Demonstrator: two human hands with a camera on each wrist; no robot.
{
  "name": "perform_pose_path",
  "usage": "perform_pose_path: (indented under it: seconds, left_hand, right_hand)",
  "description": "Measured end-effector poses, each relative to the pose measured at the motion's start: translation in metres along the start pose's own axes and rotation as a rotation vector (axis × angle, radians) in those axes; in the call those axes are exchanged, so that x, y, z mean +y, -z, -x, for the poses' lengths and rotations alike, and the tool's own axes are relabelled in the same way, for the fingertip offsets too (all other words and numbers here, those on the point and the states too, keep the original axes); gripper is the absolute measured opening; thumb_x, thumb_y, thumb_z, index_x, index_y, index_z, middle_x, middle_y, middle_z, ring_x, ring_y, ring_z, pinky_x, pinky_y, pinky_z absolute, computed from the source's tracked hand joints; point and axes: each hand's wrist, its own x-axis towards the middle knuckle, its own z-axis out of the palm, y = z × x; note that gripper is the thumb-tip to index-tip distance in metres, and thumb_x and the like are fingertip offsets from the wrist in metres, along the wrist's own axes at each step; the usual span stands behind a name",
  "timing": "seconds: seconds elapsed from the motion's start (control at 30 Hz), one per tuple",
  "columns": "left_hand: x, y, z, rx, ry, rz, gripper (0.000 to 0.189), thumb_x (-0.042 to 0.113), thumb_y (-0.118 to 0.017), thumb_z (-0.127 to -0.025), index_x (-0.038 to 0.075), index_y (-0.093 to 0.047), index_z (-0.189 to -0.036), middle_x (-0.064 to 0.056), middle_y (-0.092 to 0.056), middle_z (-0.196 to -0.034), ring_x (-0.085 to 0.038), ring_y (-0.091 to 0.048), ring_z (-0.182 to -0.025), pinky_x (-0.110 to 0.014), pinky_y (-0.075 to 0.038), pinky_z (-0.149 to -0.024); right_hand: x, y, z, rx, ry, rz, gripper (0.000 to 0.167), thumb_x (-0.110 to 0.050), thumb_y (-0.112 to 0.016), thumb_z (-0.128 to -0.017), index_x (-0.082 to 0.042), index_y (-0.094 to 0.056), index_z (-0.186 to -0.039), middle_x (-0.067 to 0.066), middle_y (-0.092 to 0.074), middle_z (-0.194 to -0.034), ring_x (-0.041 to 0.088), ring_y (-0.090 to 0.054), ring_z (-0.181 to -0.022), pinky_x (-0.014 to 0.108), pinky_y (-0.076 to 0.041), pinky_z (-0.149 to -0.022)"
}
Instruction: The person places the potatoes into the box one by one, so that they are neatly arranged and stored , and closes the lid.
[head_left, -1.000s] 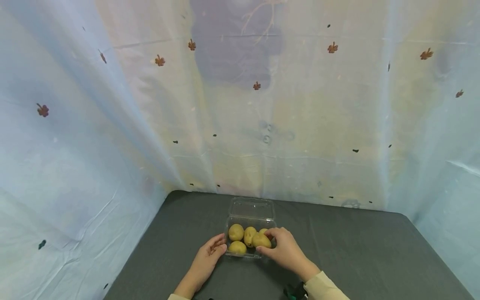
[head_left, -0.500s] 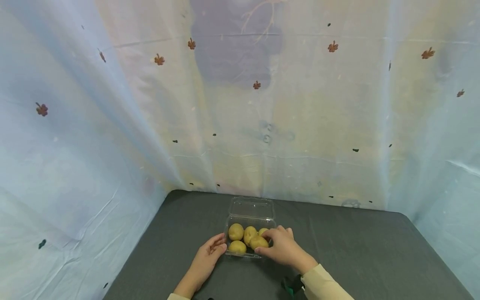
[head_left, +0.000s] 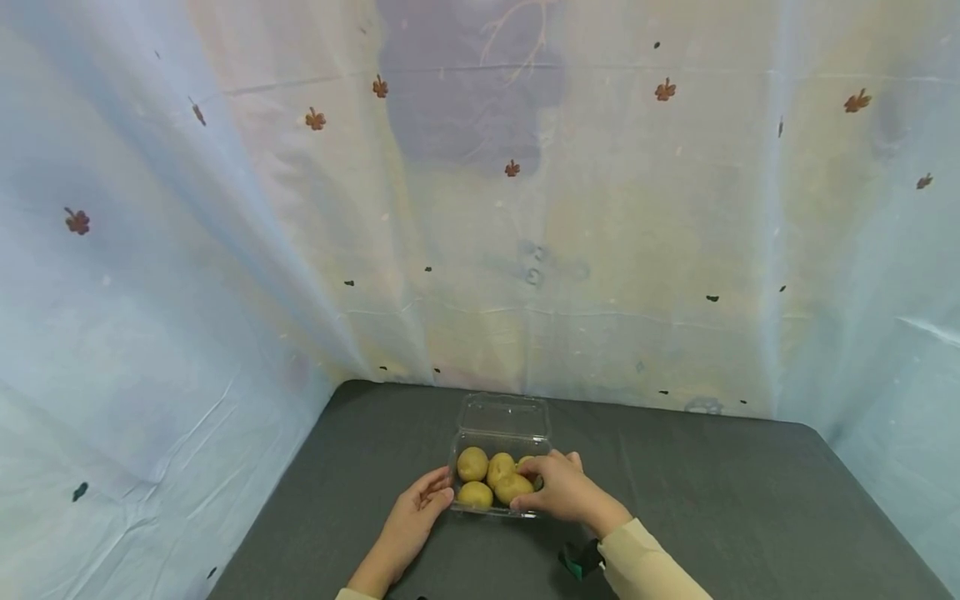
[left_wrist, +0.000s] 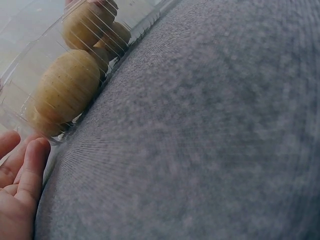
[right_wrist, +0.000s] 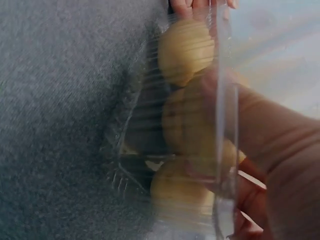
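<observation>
A hinged clear plastic container (head_left: 504, 433) stands on the dark cloth, with several yellow potatoes (head_left: 472, 464) in it. My right hand (head_left: 568, 493) reaches over the container's right side and pinches one potato (head_left: 513, 490) between thumb and fingers, low inside near the front wall. Behind the near wall in the right wrist view, this potato overlaps others and is blurred. My left hand (head_left: 408, 523) rests its fingertips and thumb against the container's left end, its fingers only slightly bent. In the left wrist view, those fingertips (left_wrist: 37, 150) meet the container's lower corner.
The container's clear lid (head_left: 504, 414) lies folded back, away from me. Grey cloth (head_left: 697, 508) covers the table. A patterned curtain (head_left: 600, 250) hangs behind the table and along its sides. A black and green thing (head_left: 576, 560) shows by the right sleeve.
My right hand has moved slightly left and down into the container with the potato. The left hand stays at the container's left end.
</observation>
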Motion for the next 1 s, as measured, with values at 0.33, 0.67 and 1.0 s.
perform_pose_path:
  seconds: [0.33,0.67,1.0]
  left_hand:
    - [0.001,0.000,0.000,0.016,-0.036,0.005,0.053,0.030,-0.056,-0.100,0.002,-0.044,-0.142,-0.016,-0.054,-0.134,-0.026,-0.052,-0.122,-0.026,-0.044,-0.099]
    - [-0.001,0.001,0.000,0.010,-0.010,0.015,0.054,0.032,-0.057,-0.099,0.003,-0.044,-0.143,-0.015,-0.054,-0.134,-0.026,-0.051,-0.123,-0.027,-0.044,-0.099]
    - [0.001,0.001,0.001,-0.015,0.010,-0.008,0.051,0.035,-0.056,-0.099,0.006,-0.048,-0.141,-0.014,-0.052,-0.137,-0.025,-0.051,-0.123,-0.034,-0.044,-0.100]
  right_hand:
    - [0.003,-0.003,-0.002,-0.013,0.048,-0.070,0.025,-0.043,-0.072,-0.085,-0.025,-0.074,-0.102,-0.023,-0.064,-0.086,0.009,-0.052,-0.087,0.042,-0.025,-0.076]
    - [0.003,-0.012,-0.002,0.038,0.003,-0.106,0.021,-0.042,-0.074,-0.084,-0.025,-0.073,-0.098,-0.022,-0.062,-0.084,0.008,-0.053,-0.087,0.054,-0.027,-0.087]
    - [0.012,-0.013,0.004,0.398,-0.113,-0.326,0.020,-0.037,-0.069,-0.091,-0.020,-0.068,-0.102,-0.005,-0.058,-0.101,0.019,-0.052,-0.088,0.034,-0.047,-0.069]
